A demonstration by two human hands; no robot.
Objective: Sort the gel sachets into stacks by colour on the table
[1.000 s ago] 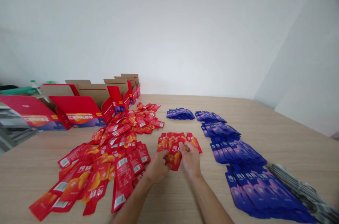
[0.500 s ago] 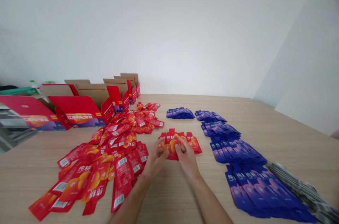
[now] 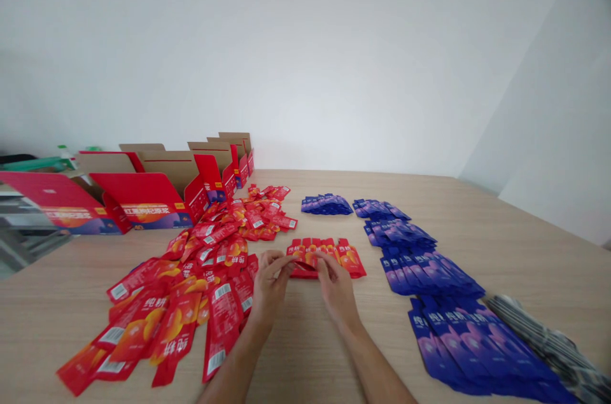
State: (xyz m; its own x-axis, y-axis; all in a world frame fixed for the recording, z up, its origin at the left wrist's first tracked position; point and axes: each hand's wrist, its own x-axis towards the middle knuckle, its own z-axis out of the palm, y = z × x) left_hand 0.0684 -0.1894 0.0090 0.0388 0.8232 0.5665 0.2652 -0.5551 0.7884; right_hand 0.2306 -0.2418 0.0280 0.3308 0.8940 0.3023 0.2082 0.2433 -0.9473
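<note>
At the middle of the table, my left hand (image 3: 270,283) and my right hand (image 3: 337,289) are closed on opposite sides of one red pouch (image 3: 304,265). That pouch looks tipped, so its edge faces me. Just beyond my fingers lies an overlapping row of red pouches (image 3: 351,256), spouts pointing away. My hands hide the near part of the row, and I cannot tell whether the held pouch touches it. To the left of my left hand spreads a loose heap of red pouches (image 3: 222,302), some face up and others barcode up.
Fanned stacks of blue pouches (image 3: 427,270) run along the right side, and another blue stack (image 3: 327,204) lies farther back. Bundled striped strips (image 3: 539,334) sit at the right front. Several open red cartons (image 3: 147,200) line the left back of the wooden table (image 3: 305,353).
The red pouch between my hands has tipped from facing me to nearly edge-on, uncovering more of the row behind. My left hand has shifted slightly left.
</note>
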